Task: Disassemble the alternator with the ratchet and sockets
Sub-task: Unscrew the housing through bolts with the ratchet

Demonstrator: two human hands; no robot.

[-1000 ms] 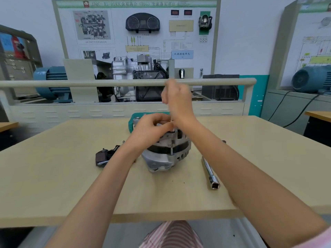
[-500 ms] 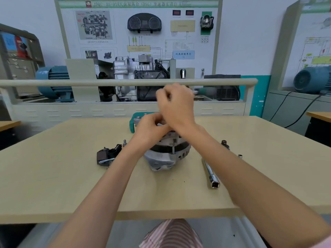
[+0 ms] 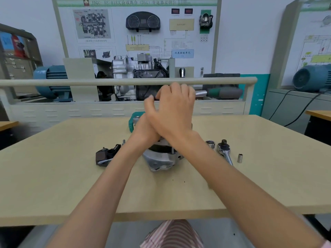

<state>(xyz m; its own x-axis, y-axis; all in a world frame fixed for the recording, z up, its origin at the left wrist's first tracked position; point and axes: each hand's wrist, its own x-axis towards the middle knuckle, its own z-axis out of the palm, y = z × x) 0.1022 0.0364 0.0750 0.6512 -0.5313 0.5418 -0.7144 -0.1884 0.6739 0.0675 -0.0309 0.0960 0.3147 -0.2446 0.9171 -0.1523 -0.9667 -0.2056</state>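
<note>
The silver alternator point(image 3: 161, 161) stands on the wooden table point(image 3: 53, 176), its top hidden by both hands. My left hand point(image 3: 143, 130) rests on its upper part, with the fingers mostly hidden under my right hand. Raised above it, my right hand point(image 3: 174, 111) curls round the head end of a long tool whose green and grey handle point(image 3: 223, 93) sticks out to the right. A ratchet point(image 3: 224, 153) lies on the table right of the alternator, with a large socket point(image 3: 210, 144) and a small socket point(image 3: 240, 157) beside it.
A black removed part point(image 3: 105, 155) lies left of the alternator. A teal tool case point(image 3: 133, 120) sits behind it. A rail point(image 3: 71, 82) and a training bench with a gearbox point(image 3: 136, 74) run along the back. Blue motors stand at both sides.
My right hand has swung left and lower over the alternator, bringing the tool's handle into view on the right. The left hand has stayed on the alternator's top.
</note>
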